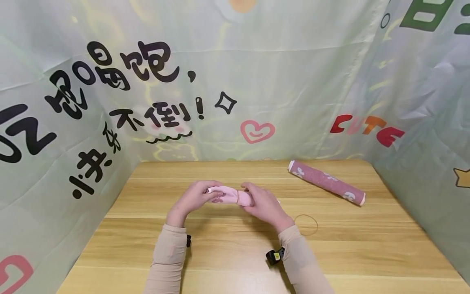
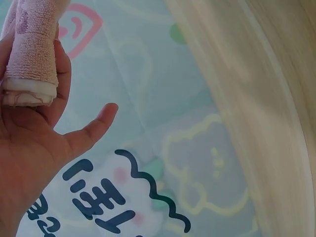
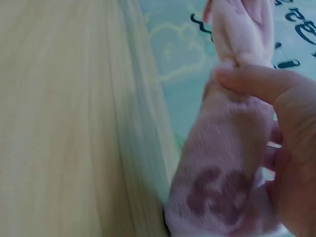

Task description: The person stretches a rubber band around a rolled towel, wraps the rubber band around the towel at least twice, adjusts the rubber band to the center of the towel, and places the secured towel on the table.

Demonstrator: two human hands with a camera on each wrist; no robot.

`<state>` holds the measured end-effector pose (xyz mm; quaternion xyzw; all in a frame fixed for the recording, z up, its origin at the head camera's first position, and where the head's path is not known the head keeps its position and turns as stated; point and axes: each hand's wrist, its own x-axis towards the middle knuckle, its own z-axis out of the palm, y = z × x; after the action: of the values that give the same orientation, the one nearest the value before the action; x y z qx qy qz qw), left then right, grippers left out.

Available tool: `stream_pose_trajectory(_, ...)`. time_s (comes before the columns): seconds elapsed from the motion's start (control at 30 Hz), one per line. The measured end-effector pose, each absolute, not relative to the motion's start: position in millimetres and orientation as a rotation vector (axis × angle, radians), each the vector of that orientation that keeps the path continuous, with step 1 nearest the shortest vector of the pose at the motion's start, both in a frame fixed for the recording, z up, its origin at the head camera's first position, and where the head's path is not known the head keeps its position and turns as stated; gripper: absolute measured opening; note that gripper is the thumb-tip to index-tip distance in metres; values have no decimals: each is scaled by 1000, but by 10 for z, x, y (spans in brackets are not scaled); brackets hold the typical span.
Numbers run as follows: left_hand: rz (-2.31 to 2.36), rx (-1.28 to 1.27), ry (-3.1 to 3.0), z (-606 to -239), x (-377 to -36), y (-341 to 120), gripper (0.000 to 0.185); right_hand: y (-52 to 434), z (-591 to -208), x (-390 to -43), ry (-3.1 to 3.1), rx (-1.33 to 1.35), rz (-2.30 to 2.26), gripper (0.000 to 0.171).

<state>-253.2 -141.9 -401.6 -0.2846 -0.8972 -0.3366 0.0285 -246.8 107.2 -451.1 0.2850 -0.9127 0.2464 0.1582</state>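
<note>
– Where is the pink rolled towel (image 1: 227, 195) held?
– It is held up over the middle of the table (image 1: 220, 253), somewhat toward the back edge. One end is gripped in the left hand (image 1: 192, 200), whose thumb is stretched away from the roll; the other end is clasped in the right hand (image 1: 265, 205), with the thumb laid close to the thin elastic band (image 1: 238, 197) that is wrapped round the roll.
– Why are both ends supported?
– Probably so that the roll is held straight and the band is within the thumb's reach; the towel is visibly narrowed where it is bound.
– And the other things?
– A mauve rolled towel (image 1: 327, 182) is laid slantwise near the back right corner, perhaps so that space is left in front. A loose elastic band (image 1: 317, 225) is placed beside the right forearm (image 1: 306, 265), apparently within easy reach.
– How are the surface and the room finished?
– The table is topped in wood grain and closed in at the back and sides by a pale backdrop (image 1: 293, 81), on which black characters (image 1: 167, 115) and a pink heart (image 1: 257, 134) are printed.
</note>
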Motion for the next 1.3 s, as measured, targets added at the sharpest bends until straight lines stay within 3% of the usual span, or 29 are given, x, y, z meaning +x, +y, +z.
stream_pose_trajectory(0.27, -874, -812, -2773, -3970, -2489, -1389, 23, 1135, -4500, -2468, -2698, 801, 721, 35)
stream_pose_trajectory(0.5, -504, -709, -2843, -3916, -2419, -1214, 51, 1142, -4491, -2458, -2614, 744, 686, 42)
stream_pose_trajectory(0.67, -488, -665, -2940, -3947, -2422, -1169, 59, 1138, -4497, -2471, -2543, 790, 654, 44)
stream_pose_trajectory(0.77, -565, -691, -2987, -3964, -2430, -1181, 56, 1137, -4501, -2472, -2496, 812, 635, 46)
stream_pose_trajectory(1.03, -643, -735, -3015, -3993, -2475, -1204, 27, 1134, -4539, -2494, -2479, 819, 617, 48)
stream_pose_trajectory(1.3, -521, -671, -2909, -4029, -2463, -1192, 37, 1137, -4533, -2491, -2505, 925, 741, 40)
